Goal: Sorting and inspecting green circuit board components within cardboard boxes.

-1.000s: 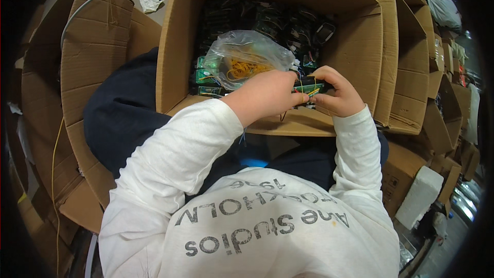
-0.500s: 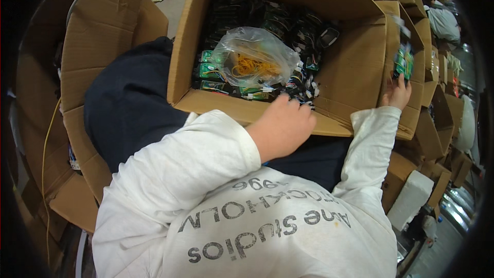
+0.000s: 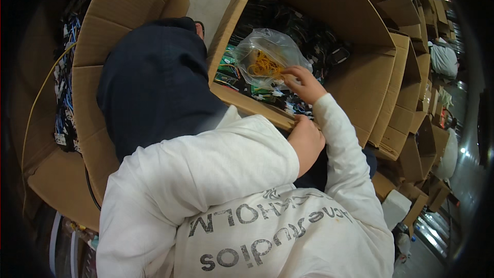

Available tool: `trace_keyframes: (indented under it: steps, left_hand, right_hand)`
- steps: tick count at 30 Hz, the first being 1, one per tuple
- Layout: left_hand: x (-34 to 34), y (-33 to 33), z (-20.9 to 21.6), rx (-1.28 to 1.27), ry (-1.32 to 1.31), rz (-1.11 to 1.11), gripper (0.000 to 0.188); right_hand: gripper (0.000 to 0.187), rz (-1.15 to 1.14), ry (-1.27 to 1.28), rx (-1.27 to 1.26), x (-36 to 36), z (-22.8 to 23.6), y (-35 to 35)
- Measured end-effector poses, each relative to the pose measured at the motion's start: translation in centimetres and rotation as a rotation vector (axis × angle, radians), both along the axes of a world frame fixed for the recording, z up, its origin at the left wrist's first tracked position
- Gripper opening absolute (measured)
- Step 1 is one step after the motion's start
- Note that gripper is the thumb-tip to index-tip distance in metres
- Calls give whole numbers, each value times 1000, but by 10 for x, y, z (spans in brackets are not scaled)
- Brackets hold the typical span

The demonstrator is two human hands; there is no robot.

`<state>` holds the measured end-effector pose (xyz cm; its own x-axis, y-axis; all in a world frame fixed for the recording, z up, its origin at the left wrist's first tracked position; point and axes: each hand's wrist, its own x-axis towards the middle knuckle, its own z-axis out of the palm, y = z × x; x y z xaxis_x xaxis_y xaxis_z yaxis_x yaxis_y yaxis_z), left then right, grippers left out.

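Observation:
A cardboard box (image 3: 355,90) stands open before me, with dark-cased parts, green circuit boards (image 3: 226,61) and wires inside. On top of them lies a clear plastic bag (image 3: 290,51) of yellow rubber bands (image 3: 264,65). My right hand (image 3: 307,86) reaches over the bag, its fingers bent and apart, with the fingertips at the edge of the rubber bands. Lower down, my left hand (image 3: 307,144) is curled closed at the box's near rim, beside wires with white connectors (image 3: 296,105). What its fingers hold is hidden.
To the left stands another carton (image 3: 110,36), and beyond it are stacked wired parts (image 3: 64,87) and a yellow cable (image 3: 38,103). More cardboard boxes (image 3: 406,118) crowd the right side. A white foam block (image 3: 396,208) lies at the lower right.
My right hand has come from outside the box's right side, where it held a green circuit board, to the bag; it no longer holds the board. My left hand has drawn back to the near rim.

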<state>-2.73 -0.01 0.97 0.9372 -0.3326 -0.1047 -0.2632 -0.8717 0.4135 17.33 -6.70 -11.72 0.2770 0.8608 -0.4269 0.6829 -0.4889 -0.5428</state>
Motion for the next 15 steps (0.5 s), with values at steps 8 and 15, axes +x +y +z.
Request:
trace_keyframes:
  steps: [8,15]
  left_hand:
    - [10,14,11,146,313,-65,54]
    - [15,13,2,228,387,-131,46]
  right_hand:
    - [36,129,-129,-243,-17,-117,36]
    - [25,127,-217,-201,-7,-123,55]
